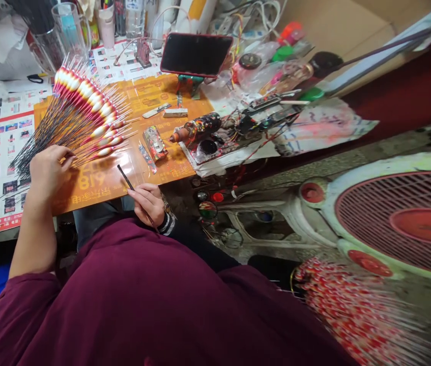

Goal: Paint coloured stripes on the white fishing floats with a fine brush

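Sticks (pixel 72 113) with painted bulbs (pixel 96 100) lie fanned across the orange sheet (pixel 173 170), presumably to keep the bulbs apart. Left hand (pixel 50 166): fingers curled at sticks along sheet's near side; grip cannot be told. Right hand (pixel 148 203): grips slim dark rod (pixel 125 176) at sheet's near edge. Dark-screened device (pixel 196 53) at sheet's far edge; paint-spattered cylinder (pixel 202 125) crowds sheet's right.

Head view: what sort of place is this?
Probably a small craft workshop: what look like painted fishing floats lie fanned over an orange sheet, near a paint-spattered cylindrical tool, and a bundle of red-patterned sticks shows at the lower right.
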